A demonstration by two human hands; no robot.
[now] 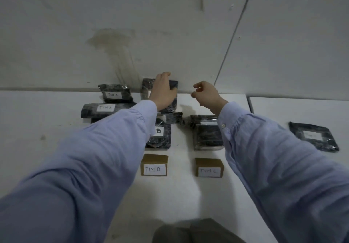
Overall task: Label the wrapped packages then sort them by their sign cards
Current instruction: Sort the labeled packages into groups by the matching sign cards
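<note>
Black-wrapped package (pixel 174 84) clasped with left grip (pixel 163 91) at far edge of surface (pixel 47 114), against wall (pixel 170 34); held right grip (pixel 205 95) curled, empty. Possibly risked a slip on slick film, mixing it into TIM B pile (pixel 160 137).

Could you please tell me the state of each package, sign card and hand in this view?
Left hand: holds the far package by the wall.
Right hand: raised, fingers curled, nothing seen in it.
TIM A packages: two, labelled, lying together at left.
B package: labelled, behind the TIM B card.
TIM C card: standing, a wrapped package behind it.
Side package: apart at right, label unreadable.
</note>
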